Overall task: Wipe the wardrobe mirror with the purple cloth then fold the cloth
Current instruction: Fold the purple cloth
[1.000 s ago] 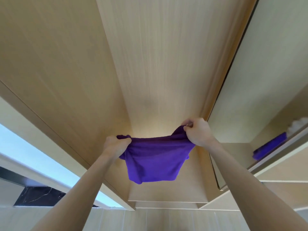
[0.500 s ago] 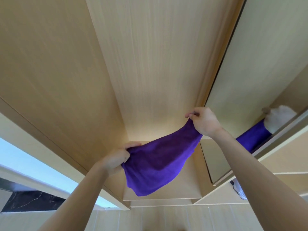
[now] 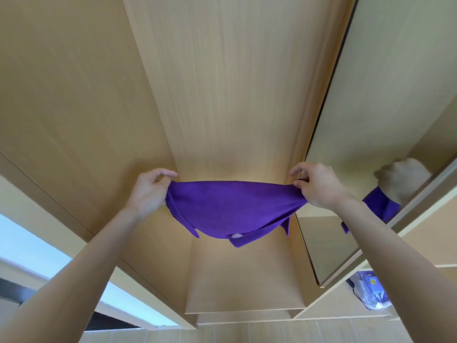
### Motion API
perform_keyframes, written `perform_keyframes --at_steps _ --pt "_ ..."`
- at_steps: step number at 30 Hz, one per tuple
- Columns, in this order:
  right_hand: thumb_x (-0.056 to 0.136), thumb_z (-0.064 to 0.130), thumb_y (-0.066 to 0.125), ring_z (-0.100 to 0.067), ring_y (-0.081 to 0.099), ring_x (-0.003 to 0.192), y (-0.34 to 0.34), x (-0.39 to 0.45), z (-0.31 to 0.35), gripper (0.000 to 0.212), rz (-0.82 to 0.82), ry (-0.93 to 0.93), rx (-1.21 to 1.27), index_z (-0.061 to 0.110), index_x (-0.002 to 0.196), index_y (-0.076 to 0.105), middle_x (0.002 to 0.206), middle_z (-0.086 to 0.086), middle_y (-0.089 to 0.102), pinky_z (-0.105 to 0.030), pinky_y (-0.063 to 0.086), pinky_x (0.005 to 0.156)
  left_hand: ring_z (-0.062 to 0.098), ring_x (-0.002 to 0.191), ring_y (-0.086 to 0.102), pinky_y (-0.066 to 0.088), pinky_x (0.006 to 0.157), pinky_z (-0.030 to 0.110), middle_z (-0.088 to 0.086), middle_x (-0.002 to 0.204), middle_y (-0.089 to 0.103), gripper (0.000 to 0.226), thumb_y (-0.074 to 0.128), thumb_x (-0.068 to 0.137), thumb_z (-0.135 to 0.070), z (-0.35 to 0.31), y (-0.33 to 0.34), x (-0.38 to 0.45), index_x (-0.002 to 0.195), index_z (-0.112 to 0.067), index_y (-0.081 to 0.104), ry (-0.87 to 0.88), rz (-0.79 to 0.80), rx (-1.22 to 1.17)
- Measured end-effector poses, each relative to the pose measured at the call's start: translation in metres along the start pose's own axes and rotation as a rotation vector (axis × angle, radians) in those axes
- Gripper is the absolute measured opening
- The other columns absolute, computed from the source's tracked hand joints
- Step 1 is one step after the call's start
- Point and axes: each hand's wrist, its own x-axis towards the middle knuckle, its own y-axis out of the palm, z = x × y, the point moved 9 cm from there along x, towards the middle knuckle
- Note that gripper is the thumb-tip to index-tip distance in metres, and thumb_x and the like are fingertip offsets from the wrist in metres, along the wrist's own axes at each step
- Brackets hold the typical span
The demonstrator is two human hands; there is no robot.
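Two hands (image 3: pixel 148 191) (image 3: pixel 319 185), purple cloth (image 3: pixel 232 209) stretched, sagging, perhaps doubled.

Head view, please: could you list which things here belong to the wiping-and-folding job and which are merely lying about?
Part of the job:
- purple cloth, stretched between both hands
- left hand, pinching the cloth's left end
- right hand, pinching its right end
- wardrobe mirror, on the right

Lying about:
- plastic packet on the lower right shelf
- window at left

arms — both raised, spread | left hand (image 3: pixel 148 191) — fingers pinched | right hand (image 3: pixel 316 185) — fingers pinched
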Motion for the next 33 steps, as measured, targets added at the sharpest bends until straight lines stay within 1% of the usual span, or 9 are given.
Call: perform_keyframes --at_steps 4,8,12,16,18,20,24,30,33 --pt "0.092 0.000 0.054 -0.032 0.061 0.088 -0.007 0.004 0.001 0.021 -0.065 -0.016 -0.132 0.016 0.083 0.063 0.086 -0.009 0.069 -0.029 0.045 0.070 0.016 0.071 0.071 0.065 0.073 0.030 0.011 0.081 0.068 0.031 0.048 0.103 -0.006 -0.006 -0.007 0.001 0.100 -0.020 0.075 -0.024 0.007 -0.163" --pt "0.094 0.000 0.057 -0.025 0.059 0.086 -0.009 0.009 -0.015 0.018 -0.039 0.117 0.073 0.011 0.086 0.069 0.087 -0.007 0.068 -0.023 0.041 0.062 0.024 0.092 0.075 0.059 0.087 0.037 0.013 0.101 0.077 0.023 0.057 0.102 -0.008 -0.015 -0.012 0.001 0.109 -0.019 0.077 -0.024 0.025 -0.316" --pt "0.095 0.018 0.070 -0.025 0.060 0.084 0.000 0.007 -0.019 0.018 0.104 0.230 0.348 0.000 0.095 0.071 0.088 -0.011 0.068 -0.030 0.046 0.070 0.012 0.084 0.075 0.060 0.084 0.032 0.006 0.096 0.077 0.016 0.068 0.096 -0.010 -0.037 -0.021 0.001 0.103 -0.019 0.079 0.029 -0.005 -0.295" --pt "0.060 0.061 0.088 -0.020 0.066 0.079 -0.003 -0.004 0.003 0.066 0.338 0.200 0.208 0.007 0.095 0.073 0.086 -0.003 0.072 -0.031 0.049 0.072 0.009 0.088 0.074 0.054 0.082 0.019 0.001 0.099 0.076 0.031 0.081 0.083 -0.005 -0.056 -0.014 0.000 0.107 -0.023 0.076 0.056 0.217 -0.046" --pt "0.050 0.060 0.093 -0.018 0.068 0.087 -0.005 -0.011 0.016 0.071 0.491 0.133 0.065 0.015 0.102 0.073 0.096 0.000 0.073 -0.027 0.053 0.073 0.013 0.094 0.072 0.053 0.087 0.022 0.001 0.102 0.075 0.041 0.079 0.081 0.002 -0.059 -0.013 -0.001 0.114 -0.022 0.074 0.065 0.224 0.154" --pt "0.056 0.040 0.098 -0.018 0.068 0.093 -0.004 -0.016 0.021 0.067 0.587 0.082 -0.060 0.017 0.112 0.069 0.106 -0.002 0.071 -0.024 0.054 0.074 0.017 0.097 0.069 0.052 0.085 0.024 0.000 0.103 0.072 0.041 0.077 0.083 0.004 -0.062 -0.016 -0.002 0.116 -0.020 0.072 0.082 0.164 0.270" --pt "0.079 -0.006 0.071 -0.021 0.063 0.087 -0.016 -0.002 0.019 0.031 0.326 0.037 -0.225 0.016 0.100 0.066 0.105 -0.009 0.070 -0.025 0.051 0.064 0.023 0.097 0.069 0.052 0.084 0.028 0.004 0.106 0.072 0.034 0.077 0.086 -0.004 -0.070 -0.028 -0.001 0.117 -0.019 0.073 0.139 0.034 0.394" --pt "0.083 -0.006 0.061 -0.023 0.053 0.094 -0.033 0.010 0.021 0.021 0.020 -0.038 -0.217 0.013 0.087 0.071 0.104 -0.007 0.060 -0.025 0.038 0.075 0.020 0.094 0.063 0.048 0.085 0.025 0.004 0.104 0.072 0.031 0.079 0.085 -0.010 -0.089 -0.042 -0.013 0.115 -0.015 0.076 0.281 -0.199 0.465" --pt "0.087 -0.004 0.063 -0.027 0.061 0.092 -0.042 0.016 0.019 0.020 -0.038 -0.008 -0.106 0.009 0.092 0.078 0.099 -0.012 0.070 -0.030 0.047 0.078 0.013 0.084 0.062 0.048 0.083 0.023 -0.004 0.091 0.071 0.027 0.080 0.085 -0.013 -0.094 -0.052 -0.014 0.112 -0.017 0.078 0.296 -0.280 0.400"
